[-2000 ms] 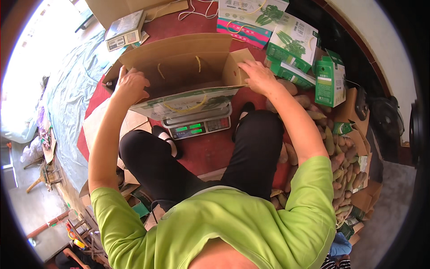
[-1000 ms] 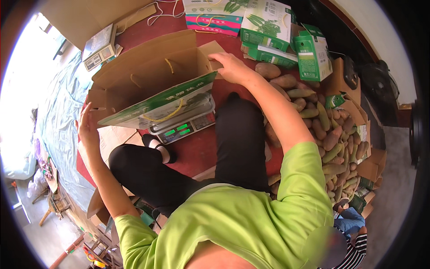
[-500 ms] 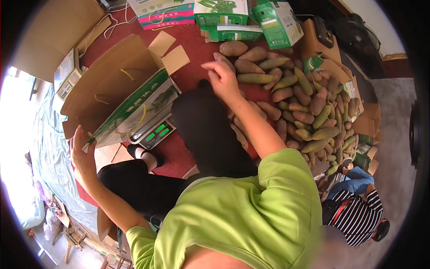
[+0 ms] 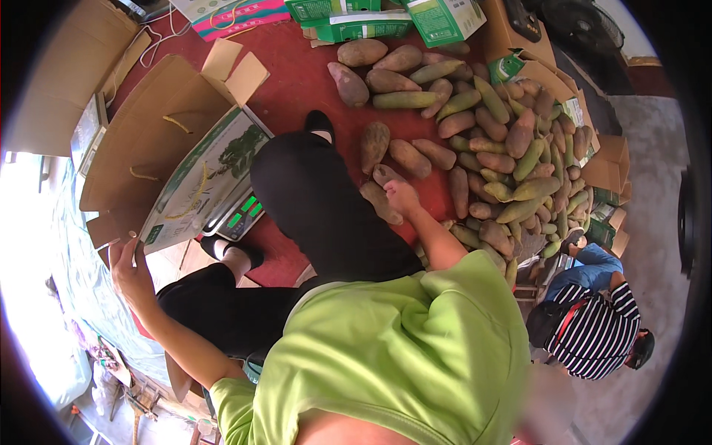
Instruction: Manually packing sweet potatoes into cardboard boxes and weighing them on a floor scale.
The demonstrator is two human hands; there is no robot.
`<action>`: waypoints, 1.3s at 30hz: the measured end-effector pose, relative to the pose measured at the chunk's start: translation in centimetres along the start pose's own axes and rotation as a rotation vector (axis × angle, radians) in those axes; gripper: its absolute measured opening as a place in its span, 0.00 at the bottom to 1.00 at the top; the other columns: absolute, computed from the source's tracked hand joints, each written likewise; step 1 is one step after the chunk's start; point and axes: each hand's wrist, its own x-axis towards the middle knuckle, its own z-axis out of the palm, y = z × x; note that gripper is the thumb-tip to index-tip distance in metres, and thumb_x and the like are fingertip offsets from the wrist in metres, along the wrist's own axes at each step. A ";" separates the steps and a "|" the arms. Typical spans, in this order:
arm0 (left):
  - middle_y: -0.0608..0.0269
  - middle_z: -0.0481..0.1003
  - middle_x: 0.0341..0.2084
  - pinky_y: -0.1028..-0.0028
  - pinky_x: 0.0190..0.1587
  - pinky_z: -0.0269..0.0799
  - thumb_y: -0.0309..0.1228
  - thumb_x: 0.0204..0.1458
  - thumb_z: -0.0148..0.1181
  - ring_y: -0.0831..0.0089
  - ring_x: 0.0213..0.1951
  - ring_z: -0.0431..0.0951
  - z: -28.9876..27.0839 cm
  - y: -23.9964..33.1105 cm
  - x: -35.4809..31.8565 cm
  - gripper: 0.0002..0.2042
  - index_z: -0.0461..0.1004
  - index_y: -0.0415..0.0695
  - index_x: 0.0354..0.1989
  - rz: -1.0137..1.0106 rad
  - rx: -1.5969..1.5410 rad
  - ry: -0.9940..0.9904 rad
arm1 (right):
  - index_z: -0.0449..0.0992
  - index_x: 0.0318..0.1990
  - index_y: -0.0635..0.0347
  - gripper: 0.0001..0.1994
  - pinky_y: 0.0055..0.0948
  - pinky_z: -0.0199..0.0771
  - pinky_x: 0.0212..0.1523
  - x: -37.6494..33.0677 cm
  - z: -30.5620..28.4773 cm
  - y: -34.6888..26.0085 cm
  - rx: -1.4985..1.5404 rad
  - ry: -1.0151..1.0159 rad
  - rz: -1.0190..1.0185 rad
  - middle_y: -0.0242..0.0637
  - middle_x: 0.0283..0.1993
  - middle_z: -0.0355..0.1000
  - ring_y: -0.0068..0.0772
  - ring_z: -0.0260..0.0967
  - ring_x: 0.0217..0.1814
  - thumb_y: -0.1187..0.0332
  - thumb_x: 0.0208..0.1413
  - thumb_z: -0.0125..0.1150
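My left hand (image 4: pixel 133 278) grips the near corner of an open carton (image 4: pixel 141 119), brown inside, with a white and green printed side and rope handles. The carton rests on a scale (image 4: pixel 236 221) with green lit digits, which shows partly beneath it. Beside my right knee, my right hand (image 4: pixel 403 196) is closed at the end of a reddish-brown root vegetable (image 4: pixel 383 173); its fingers partly cover it. Another brown root vegetable (image 4: pixel 380 203) lies against that hand. Several more, including an upright one (image 4: pixel 374 144), lie just beyond.
A big pile of reddish-brown and green root vegetables (image 4: pixel 512 159) spreads to the right on red flooring (image 4: pixel 289 74). Green boxes (image 4: pixel 445 18) and a fan (image 4: pixel 582 26) stand at the back. A person in a striped top (image 4: pixel 593 326) sits at the lower right.
My right hand has come down from beyond my knee to the root vegetables beside it and closed. My left hand stays on the carton's corner. The view has shifted.
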 end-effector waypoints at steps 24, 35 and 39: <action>0.65 0.64 0.24 0.74 0.29 0.65 0.18 0.40 0.62 0.74 0.26 0.68 2.1 0.4 -2.3 0.14 0.79 0.45 0.37 -0.080 0.071 0.083 | 0.55 0.63 0.44 0.30 0.45 0.59 0.60 8.2 -10.7 8.8 -0.495 0.005 0.400 0.31 0.68 0.49 0.41 0.49 0.67 0.73 0.50 0.49; 0.64 0.64 0.25 0.74 0.30 0.65 0.16 0.39 0.61 0.72 0.27 0.68 2.3 0.6 -2.4 0.15 0.79 0.44 0.37 -0.114 0.071 0.120 | 0.55 0.62 0.45 0.31 0.46 0.59 0.60 9.9 -10.1 8.4 -0.508 -0.175 0.543 0.38 0.63 0.54 0.44 0.51 0.66 0.71 0.47 0.54; 0.63 0.64 0.25 0.74 0.32 0.65 0.17 0.36 0.61 0.70 0.29 0.68 2.0 1.3 -2.2 0.15 0.79 0.44 0.36 -0.103 0.100 0.111 | 0.54 0.61 0.47 0.35 0.43 0.60 0.60 9.7 -8.2 9.6 -0.497 -0.061 0.536 0.39 0.63 0.56 0.45 0.51 0.66 0.68 0.43 0.62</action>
